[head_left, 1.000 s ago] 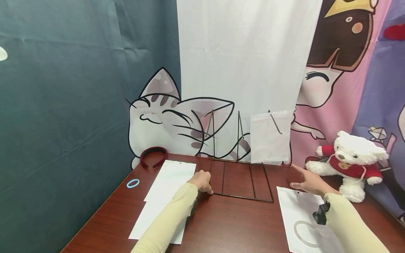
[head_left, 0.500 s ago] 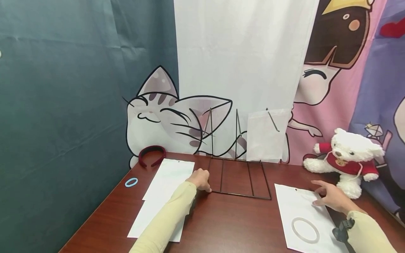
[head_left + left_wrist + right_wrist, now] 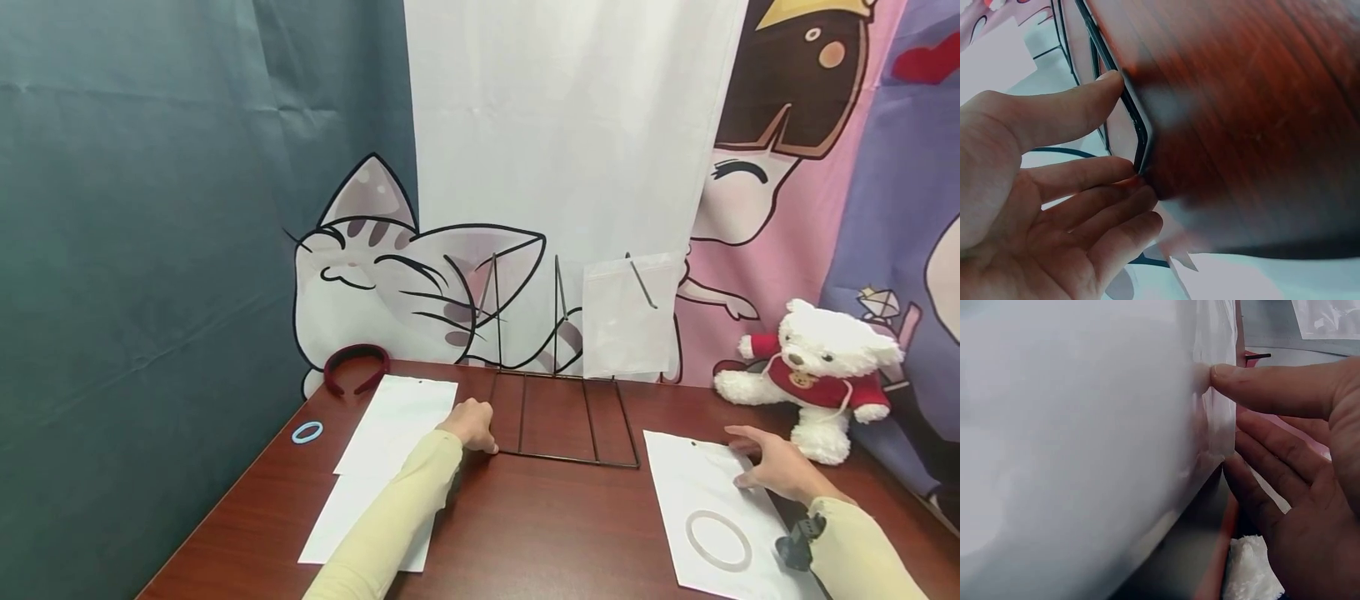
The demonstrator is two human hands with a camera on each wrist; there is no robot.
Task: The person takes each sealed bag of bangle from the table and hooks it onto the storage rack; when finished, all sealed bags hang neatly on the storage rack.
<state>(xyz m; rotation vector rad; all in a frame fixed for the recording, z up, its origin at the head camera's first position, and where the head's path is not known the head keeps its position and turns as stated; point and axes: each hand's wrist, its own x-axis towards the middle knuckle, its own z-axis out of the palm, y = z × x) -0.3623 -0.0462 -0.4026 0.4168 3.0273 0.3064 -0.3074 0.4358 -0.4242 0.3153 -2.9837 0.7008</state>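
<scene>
A black wire display rack (image 3: 577,458) stands on the table, its hooks rising at the back. My left hand (image 3: 471,423) grips the front left corner of its base; the left wrist view has the thumb on the wire (image 3: 1129,100) and the fingertips at the bend. At the right lies a white plastic bag (image 3: 675,483) with a hang hole and a pale ring (image 3: 718,542) showing on it. My right hand (image 3: 776,467) is at the bag's right edge, thumb and fingers spread apart. In the right wrist view the thumb touches the plastic edge (image 3: 1216,425).
Another white bag (image 3: 628,321) hangs from the right hook. Two overlapping white bags (image 3: 397,425) lie left of the rack, near a dark red headband (image 3: 356,354) and a light blue ring (image 3: 307,432). A white teddy bear (image 3: 817,375) sits at the back right.
My right hand has come back from beside the hanging bag to the right edge of the lying bag. The left hand keeps its grip on the rack; the view has shifted slightly.
</scene>
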